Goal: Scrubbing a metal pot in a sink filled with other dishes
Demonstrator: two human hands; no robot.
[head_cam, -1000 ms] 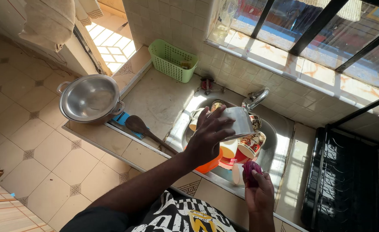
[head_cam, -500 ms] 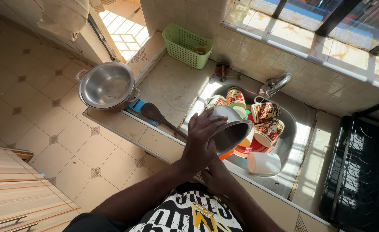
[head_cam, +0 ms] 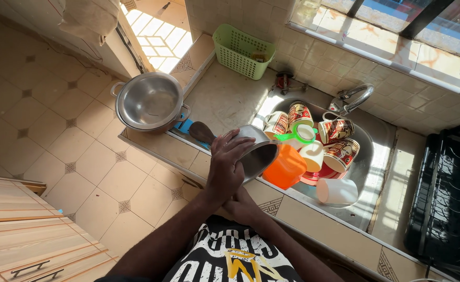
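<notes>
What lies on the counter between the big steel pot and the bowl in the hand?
In the head view, a dark wooden spoon on a blue cloth lies between the pot and the bowl held by the left hand.

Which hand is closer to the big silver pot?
Left. The left hand grips a steel bowl just right of the big silver pot; the right hand sits lower, farther off.
</notes>
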